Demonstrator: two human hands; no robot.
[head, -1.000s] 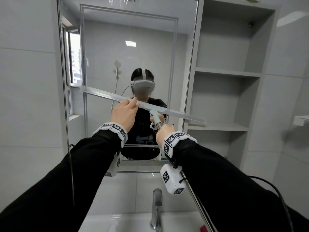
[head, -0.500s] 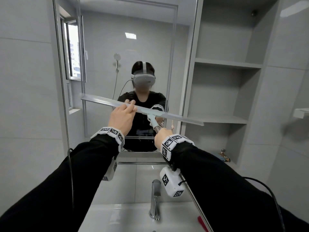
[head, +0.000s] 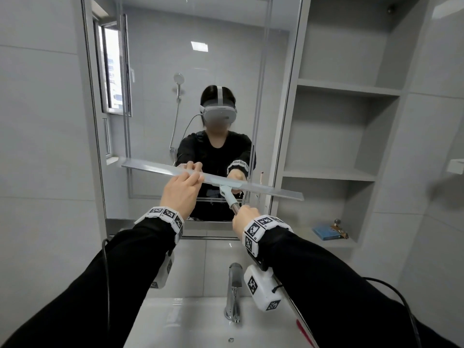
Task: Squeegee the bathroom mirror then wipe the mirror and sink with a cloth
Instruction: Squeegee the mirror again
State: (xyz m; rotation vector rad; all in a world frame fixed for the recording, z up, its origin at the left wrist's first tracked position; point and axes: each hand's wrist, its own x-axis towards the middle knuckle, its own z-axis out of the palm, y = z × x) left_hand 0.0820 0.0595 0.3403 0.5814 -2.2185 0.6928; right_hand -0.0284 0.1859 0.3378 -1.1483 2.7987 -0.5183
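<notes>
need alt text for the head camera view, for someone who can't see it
A person holds a long squeegee against the lower part of a bathroom mirror, the right hand gripping its handle and the left hand pressing the blade. Below are a faucet and a white sink; grey shelves stand to the right.

No words, brand names or numbers can be read anywhere. The only printed signs are black-and-white square code patterns. They run around the band on the left wrist [head: 164,214] and the band on the right wrist [head: 261,228], and more of them sit on the white box [head: 262,287] hanging under the right wrist and on the white box under the left wrist [head: 163,271]. The blue booklet [head: 325,231] on the lowest shelf [head: 334,241] at the right carries print too small to make out.
</notes>
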